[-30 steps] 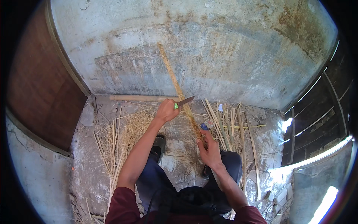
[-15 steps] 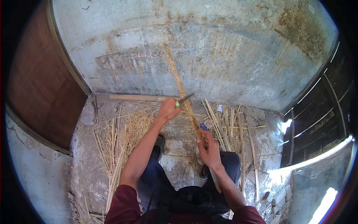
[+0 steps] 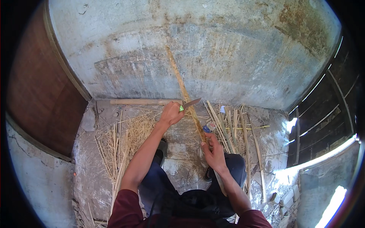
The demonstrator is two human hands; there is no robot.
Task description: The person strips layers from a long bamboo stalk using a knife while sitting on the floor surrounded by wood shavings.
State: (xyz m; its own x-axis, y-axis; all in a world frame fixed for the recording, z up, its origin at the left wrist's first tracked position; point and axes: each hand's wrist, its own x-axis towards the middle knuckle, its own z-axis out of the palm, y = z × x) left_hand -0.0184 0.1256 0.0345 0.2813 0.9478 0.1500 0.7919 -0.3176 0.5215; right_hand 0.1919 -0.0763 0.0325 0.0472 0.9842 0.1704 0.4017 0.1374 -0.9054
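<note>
**Knife [image 3: 191, 103] laid across a long bamboo strip [image 3: 184, 91]**

The yellow-brown strip ran from 11 o'clock, in front of a stained wall [image 3: 235, 72], through the centre to 5 o'clock. Just left of centre, the left hand [image 3: 172, 113] had its fingers clamped around the knife's green handle; the blade crossed over the strip, pointing to 2 o'clock. Toward 5 o'clock, the right hand [image 3: 214, 152] gripped the strip's lower part between thumb and fingers. Straw-like shavings [image 3: 138, 131] lay on the floor at 8 o'clock, loose bamboo strips [image 3: 232, 131] between 3 and 4.
</note>
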